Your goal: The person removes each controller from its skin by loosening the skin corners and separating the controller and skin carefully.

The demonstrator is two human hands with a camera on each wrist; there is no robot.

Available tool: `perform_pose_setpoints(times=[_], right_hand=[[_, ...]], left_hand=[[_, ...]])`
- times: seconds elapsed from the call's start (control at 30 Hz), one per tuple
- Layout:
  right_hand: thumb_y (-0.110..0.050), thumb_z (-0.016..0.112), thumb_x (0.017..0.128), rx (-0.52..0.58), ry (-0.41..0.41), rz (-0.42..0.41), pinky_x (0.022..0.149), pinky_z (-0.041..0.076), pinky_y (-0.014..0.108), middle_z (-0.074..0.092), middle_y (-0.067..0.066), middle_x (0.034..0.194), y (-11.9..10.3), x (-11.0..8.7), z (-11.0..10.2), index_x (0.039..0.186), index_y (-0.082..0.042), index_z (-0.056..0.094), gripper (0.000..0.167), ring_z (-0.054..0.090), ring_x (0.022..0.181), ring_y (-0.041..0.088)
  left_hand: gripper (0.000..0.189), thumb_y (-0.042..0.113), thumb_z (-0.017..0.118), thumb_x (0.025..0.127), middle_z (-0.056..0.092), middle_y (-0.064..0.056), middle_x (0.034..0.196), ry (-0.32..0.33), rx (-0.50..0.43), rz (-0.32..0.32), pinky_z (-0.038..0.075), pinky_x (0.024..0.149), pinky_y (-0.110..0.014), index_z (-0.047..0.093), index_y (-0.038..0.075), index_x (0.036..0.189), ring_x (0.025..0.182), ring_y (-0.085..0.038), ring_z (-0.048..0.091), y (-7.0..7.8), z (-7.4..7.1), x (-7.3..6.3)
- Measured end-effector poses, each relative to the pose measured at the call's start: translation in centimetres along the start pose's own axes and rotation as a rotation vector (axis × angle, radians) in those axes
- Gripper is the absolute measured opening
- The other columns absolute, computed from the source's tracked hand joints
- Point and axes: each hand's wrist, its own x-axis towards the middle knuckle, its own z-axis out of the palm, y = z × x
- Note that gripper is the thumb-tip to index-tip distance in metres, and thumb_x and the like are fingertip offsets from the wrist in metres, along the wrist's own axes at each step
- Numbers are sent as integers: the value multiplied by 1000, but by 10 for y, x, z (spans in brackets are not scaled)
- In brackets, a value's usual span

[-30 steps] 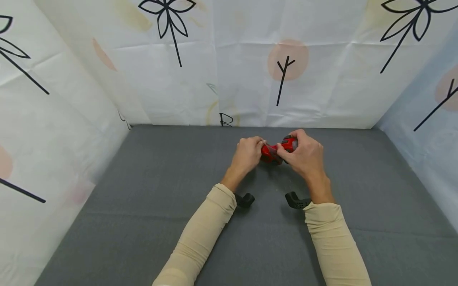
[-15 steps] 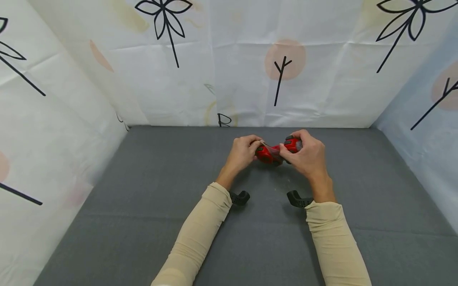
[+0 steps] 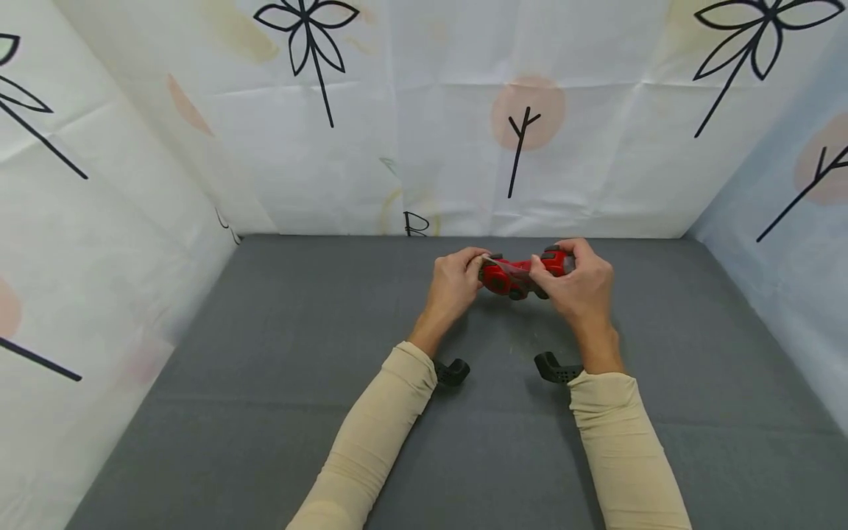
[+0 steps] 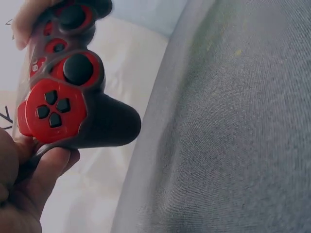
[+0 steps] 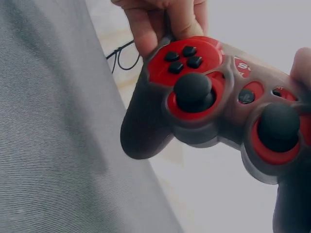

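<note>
A red and dark grey game controller (image 3: 506, 278) is held above the grey surface, between both hands. Its d-pad and two thumbsticks face the wrist cameras in the left wrist view, where the controller (image 4: 63, 114) stands tilted. My left hand (image 3: 452, 285) pinches the controller's d-pad end, with a thin pale translucent strip near its fingertips. In the right wrist view that left hand (image 5: 167, 19) grips the same end of the controller (image 5: 228, 109). My right hand (image 3: 583, 291) holds the other end, its thumb (image 5: 302, 68) near the middle; its other fingers are partly hidden.
A grey cloth-covered table (image 3: 331, 427) lies beneath the arms. White patterned fabric (image 3: 450, 147) hangs along its back and sides. A black bracket (image 3: 453, 372) sits at the left wrist, another bracket (image 3: 555, 368) at the right. A thin dark cord (image 3: 227, 224) hangs at the back left corner.
My right hand has moved a little to the right with the controller, which has turned so that more of its red side shows. My left hand shifted left, then slightly back right.
</note>
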Motion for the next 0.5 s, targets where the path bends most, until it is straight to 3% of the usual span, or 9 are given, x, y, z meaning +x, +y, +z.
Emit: perform_pose_setpoints(times=[0.1, 0.27, 0.33, 0.5], right_hand=[[-21, 80, 84, 5, 17, 72, 59, 34, 0, 74, 24, 88, 1, -2, 2, 105, 6, 69, 36, 56, 61, 4], [-21, 78, 87, 64, 60, 163, 56, 38, 1, 74, 26, 87, 0, -2, 3, 106, 8, 68, 37, 46, 58, -20], [-21, 77, 88, 74, 81, 177, 56, 40, 1, 74, 27, 88, -1, -1, 3, 107, 9, 68, 38, 45, 58, -22], [-24, 74, 89, 78, 143, 231, 56, 41, 3, 70, 26, 80, -4, 1, 3, 107, 10, 68, 39, 45, 56, -17]], left_hand=[[24, 22, 57, 106, 79, -8, 101, 20, 44, 34, 53, 57, -17, 75, 13, 118, 65, -13, 70, -2, 1, 0], [23, 20, 59, 104, 80, -6, 105, 68, 183, 159, 61, 71, -26, 76, 11, 117, 84, -17, 77, 0, 1, 1], [23, 19, 59, 104, 80, -6, 107, 95, 228, 218, 62, 78, -29, 76, 10, 116, 93, -17, 78, 2, 0, 1], [22, 18, 61, 103, 80, -5, 106, 176, 349, 373, 61, 83, -29, 76, 9, 117, 95, -16, 77, 5, -2, -1]])
